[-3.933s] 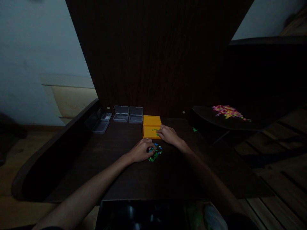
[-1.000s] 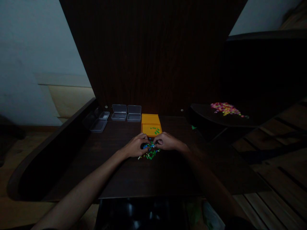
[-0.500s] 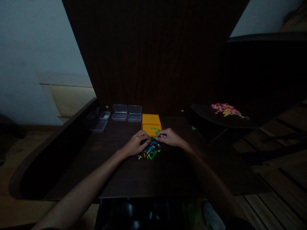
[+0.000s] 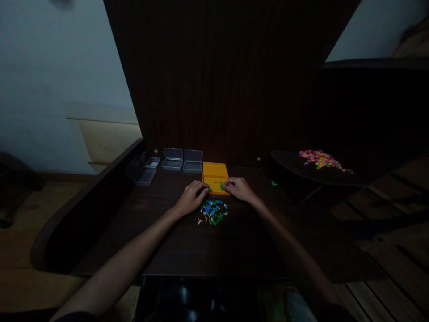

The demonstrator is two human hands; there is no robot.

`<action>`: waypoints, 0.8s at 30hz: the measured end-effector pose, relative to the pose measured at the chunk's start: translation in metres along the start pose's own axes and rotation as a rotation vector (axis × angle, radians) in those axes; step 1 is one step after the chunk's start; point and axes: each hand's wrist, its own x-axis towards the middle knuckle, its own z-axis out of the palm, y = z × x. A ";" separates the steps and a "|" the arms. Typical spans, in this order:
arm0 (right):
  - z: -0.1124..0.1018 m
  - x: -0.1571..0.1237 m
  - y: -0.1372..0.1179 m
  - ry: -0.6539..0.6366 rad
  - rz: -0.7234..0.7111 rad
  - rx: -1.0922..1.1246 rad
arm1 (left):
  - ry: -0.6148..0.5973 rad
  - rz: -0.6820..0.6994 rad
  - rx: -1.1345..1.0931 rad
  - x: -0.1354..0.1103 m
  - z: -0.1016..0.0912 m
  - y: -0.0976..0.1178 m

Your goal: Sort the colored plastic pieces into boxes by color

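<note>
One shallow yellow box point(image 4: 214, 175), open.

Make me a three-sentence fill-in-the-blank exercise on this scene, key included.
1. The small pieces lying in the yellow box are ____.
2. The hand nearer the clear boxes is the person's ____ one.
3. Seen from the camera, the pink pile lies to the yellow box's ____.

Missing words: green; left; right.
</note>
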 end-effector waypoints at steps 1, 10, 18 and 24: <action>0.001 0.003 -0.001 -0.001 -0.006 -0.034 | 0.011 -0.006 -0.001 0.000 0.000 -0.001; 0.011 0.014 -0.010 -0.050 -0.018 -0.317 | 0.026 -0.023 -0.004 0.001 -0.002 0.000; 0.009 0.007 -0.010 -0.004 -0.027 -0.346 | 0.070 -0.070 -0.030 0.002 -0.002 0.000; 0.013 0.005 -0.013 -0.065 -0.043 -0.373 | 0.100 -0.099 -0.042 0.003 -0.001 -0.002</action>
